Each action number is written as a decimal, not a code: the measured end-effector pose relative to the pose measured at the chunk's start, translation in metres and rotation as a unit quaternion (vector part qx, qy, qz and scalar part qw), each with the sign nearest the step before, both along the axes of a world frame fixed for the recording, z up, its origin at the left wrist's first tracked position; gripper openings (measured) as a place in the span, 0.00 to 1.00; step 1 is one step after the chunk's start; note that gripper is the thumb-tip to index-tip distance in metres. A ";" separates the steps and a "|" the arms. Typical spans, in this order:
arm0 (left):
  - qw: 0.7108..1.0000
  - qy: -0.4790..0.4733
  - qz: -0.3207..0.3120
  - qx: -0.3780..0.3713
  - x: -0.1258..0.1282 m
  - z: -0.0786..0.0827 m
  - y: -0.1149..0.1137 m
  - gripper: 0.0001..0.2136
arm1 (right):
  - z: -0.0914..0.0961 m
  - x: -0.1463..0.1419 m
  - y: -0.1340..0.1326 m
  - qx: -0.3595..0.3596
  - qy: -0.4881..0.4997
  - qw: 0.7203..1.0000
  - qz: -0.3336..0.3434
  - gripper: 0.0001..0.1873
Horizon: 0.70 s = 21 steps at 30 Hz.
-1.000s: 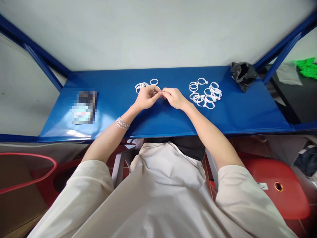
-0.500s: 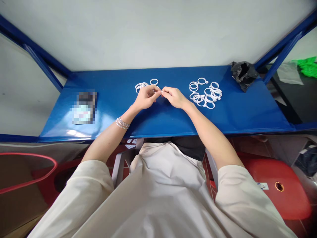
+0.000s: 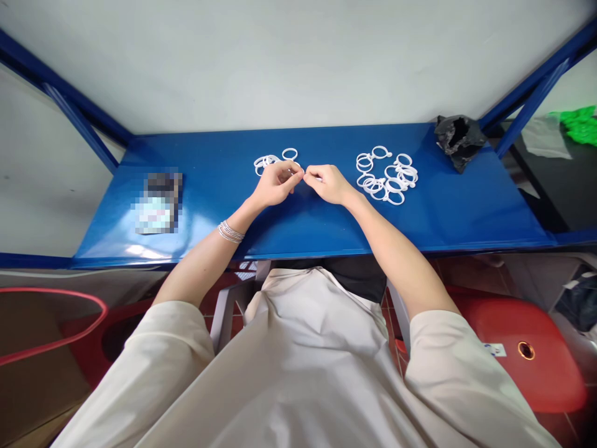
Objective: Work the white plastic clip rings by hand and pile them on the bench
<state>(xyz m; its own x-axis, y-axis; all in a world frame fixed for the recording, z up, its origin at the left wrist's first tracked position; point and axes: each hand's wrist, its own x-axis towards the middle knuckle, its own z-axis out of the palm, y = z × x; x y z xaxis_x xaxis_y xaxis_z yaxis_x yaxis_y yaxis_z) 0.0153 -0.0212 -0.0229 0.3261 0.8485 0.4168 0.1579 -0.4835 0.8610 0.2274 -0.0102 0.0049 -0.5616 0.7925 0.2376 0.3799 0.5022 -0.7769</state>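
Observation:
Over the middle of the blue table, my left hand point(image 3: 278, 183) is closed in a pinch, with the pale edge of a white plastic ring point(image 3: 297, 165) showing at its fingertips. My right hand point(image 3: 328, 183) faces it, thumb and forefinger pressed together. A small white bit shows within its curled fingers, too little to name. Only a narrow gap parts the two sets of fingertips. Just beyond my left hand lie several white rings point(image 3: 265, 162), partly hidden by it, and one separate ring point(image 3: 290, 154). To the right of my right hand spreads a larger group of white rings point(image 3: 395, 185), some with small knobs.
The blue table point(image 3: 214, 149) meets a pale wall at the back. A crumpled black bag point(image 3: 459, 142) sits at its far right corner. A blurred-out object point(image 3: 161, 202) lies on the left. Blue frame bars point(image 3: 79, 115) rise at both sides. A red stool point(image 3: 522, 354) stands at lower right.
My right fingertips have drawn slightly away from the left ones and curled more. A ring's edge now shows by my left fingertips. The rings on the table have not moved.

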 end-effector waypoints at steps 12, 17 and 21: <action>1.000 0.002 -0.005 0.000 -0.001 0.000 0.000 0.20 | 0.002 0.002 -0.002 0.035 0.016 0.999 -0.020 0.19; 1.000 0.004 -0.002 0.002 -0.001 -0.001 0.000 0.21 | 0.000 0.003 0.000 0.041 0.022 0.998 -0.031 0.19; 1.000 0.006 -0.001 0.003 -0.001 -0.001 0.000 0.21 | -0.003 0.002 0.002 0.042 0.032 0.998 -0.038 0.20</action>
<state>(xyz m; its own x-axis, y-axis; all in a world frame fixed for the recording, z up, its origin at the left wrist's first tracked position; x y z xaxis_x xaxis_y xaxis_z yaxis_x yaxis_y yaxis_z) 0.0142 -0.0207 -0.0234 0.3338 0.8447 0.4184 0.1675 -0.4900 0.8555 0.2295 -0.0081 0.0021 -0.4817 0.8086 0.3379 0.3706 0.5374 -0.7576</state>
